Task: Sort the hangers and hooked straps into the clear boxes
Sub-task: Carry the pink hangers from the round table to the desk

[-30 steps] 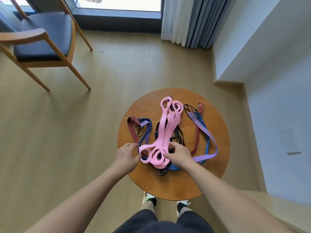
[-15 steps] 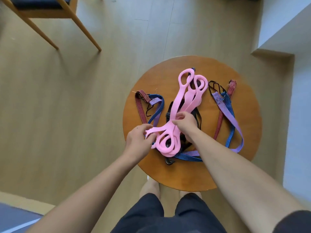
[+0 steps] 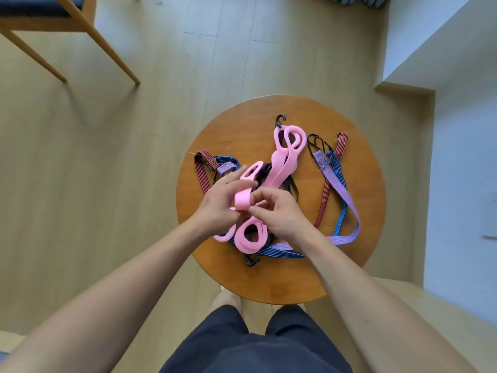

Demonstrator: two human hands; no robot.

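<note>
The left hand (image 3: 217, 203) grips the lifted pink hanger (image 3: 246, 189) between thumb and fingers; its fingertips are blurred, so their exact curl is uncertain. The right hand (image 3: 279, 211), fingers curled, pinches the same hanger at its near end. The remaining pink hangers (image 3: 285, 162) lie in the centre of the round table (image 3: 282, 281), on top of the hooked straps (image 3: 347, 200); a black hook (image 3: 281, 120) protrudes at the far end.
</note>
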